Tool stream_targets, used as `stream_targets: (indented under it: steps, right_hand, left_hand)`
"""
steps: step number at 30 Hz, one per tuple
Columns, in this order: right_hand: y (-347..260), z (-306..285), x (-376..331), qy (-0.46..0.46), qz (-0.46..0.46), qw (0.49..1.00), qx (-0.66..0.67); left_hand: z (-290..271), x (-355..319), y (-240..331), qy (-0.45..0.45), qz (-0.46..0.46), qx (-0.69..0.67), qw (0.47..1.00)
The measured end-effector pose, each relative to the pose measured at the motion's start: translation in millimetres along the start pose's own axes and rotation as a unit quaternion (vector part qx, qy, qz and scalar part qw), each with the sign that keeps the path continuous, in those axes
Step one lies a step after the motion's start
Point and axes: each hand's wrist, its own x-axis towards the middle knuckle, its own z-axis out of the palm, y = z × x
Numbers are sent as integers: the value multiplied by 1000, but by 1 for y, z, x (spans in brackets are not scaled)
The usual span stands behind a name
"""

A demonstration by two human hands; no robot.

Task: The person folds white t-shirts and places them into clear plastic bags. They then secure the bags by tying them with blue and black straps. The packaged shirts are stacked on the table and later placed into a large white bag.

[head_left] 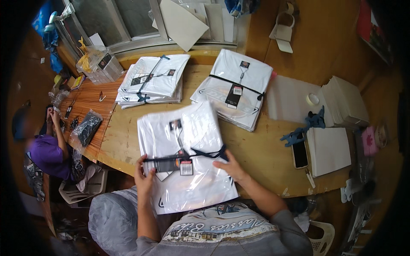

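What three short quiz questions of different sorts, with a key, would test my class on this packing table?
1. True or false: both hands grip the bagged white shirt.
2. Which lies beside the stack of white sheets? A) phone B) mug C) stapler
3. Fill in: the roll of tape sits to the person's ____.

Key: 1 true: left hand and right hand hold its edges. 2 A, the phone. 3 right.
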Motion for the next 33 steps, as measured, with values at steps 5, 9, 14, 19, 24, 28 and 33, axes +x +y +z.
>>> stream_targets:
  steps: [5,9,14,19,24,28,33]
  right_hand:
    - [-65,-39,31,69,-173,982,42]
    - [-109,-89,88,132,-203,968,69]
    - [-82,-184,170,381,-233,873,-196]
    - [-73,-166,181,393,-169,847,-317]
    - [-80,-172,166,395,-170,837,-338]
    - [-91,-152,148,427,-101,763,-475]
    - [-91,-112,121,402,-278,746,-451]
  left_hand:
    - [21,49,99,-77,163,-211,961]
    - [34,80,96,-64,178,-154,970]
    - [56,153,-1,14,-93,-186,978]
    - [63,253,-88,92,-307,-325,890]
    - [114,321,-76,131,-314,-449,826]
    - [129,332,-82,260,-242,-385,852]
    - [79,291,-104,146,-93,-426,888]
